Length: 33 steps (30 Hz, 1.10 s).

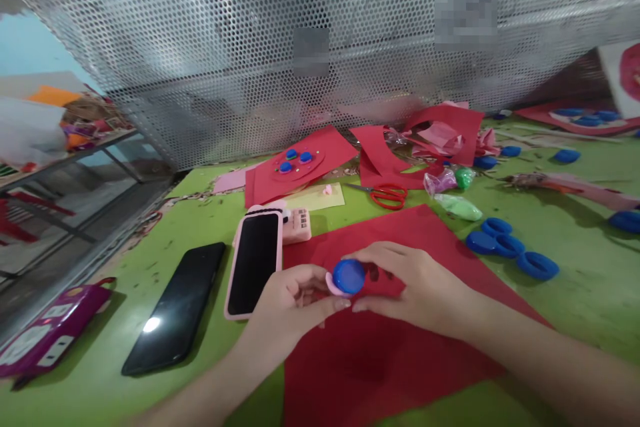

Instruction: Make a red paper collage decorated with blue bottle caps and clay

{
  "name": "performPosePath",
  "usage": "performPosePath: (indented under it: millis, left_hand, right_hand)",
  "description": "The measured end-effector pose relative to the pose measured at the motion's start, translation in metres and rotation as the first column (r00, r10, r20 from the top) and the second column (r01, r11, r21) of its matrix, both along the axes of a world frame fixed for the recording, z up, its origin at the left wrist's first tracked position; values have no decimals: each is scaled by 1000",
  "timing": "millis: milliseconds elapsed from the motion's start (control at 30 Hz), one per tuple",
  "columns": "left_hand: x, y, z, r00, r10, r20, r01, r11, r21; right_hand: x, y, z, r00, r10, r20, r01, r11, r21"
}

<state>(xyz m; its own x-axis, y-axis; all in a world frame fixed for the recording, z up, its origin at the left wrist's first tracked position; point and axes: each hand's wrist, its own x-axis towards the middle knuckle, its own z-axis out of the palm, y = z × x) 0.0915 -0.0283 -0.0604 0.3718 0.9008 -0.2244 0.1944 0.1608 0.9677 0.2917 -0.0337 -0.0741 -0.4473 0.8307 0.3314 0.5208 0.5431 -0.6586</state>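
We cannot see most of the pink piece; only a rounded edge shows at seven to nine o'clock of the blue cap, and we cannot tell whether the two are joined. The left hand hides part of a pink-cased phone, and both arms run off the bottom and right edges. At nine o'clock a purple pouch is cut off by the frame; at two o'clock a white card is too. Two patches on the metal screen are blurred.

The cap is round and glossy, deep blue, its flat face tilted toward us. It sits between the hands, above the red sheet on the green table. The left fingers are curled, holding the cap with its pink piece. The right hand's fingers bend loosely around the cap's right side; we cannot tell whether their tips touch it. At one o'clock from it lie the red-handled scissors, and near three o'clock four more caps.
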Motion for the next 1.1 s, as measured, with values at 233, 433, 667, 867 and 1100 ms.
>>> performPosePath:
  millis: [233, 433, 667, 867, 1100]
  left_hand:
    - [-1, -1, -2, 985, 132, -107, -114, 981, 157]
    - [-6, -3, -3, 955, 216, -204, -123, 913, 390]
    - [-10, -7, -8, 926, 233, -297, 11, 770, 637]
    - [-12, -4, 1, 950, 192, -247, -35, 850, 526]
    - [-19, 7, 6, 978, -25, -207, 131, 849, 513]
  right_hand:
    - [-5, 4, 1, 979, -127, -158, 79, 957, -279]
    - [-7, 6, 1, 891, -174, -420, -137, 778, -613]
    - [-6, 7, -1, 870, -178, -460, -187, 744, -642]
    - [-3, 7, -1, 875, -154, -459, -193, 758, -622]
    - [-3, 5, 6, 848, -76, -525, -367, 629, -685]
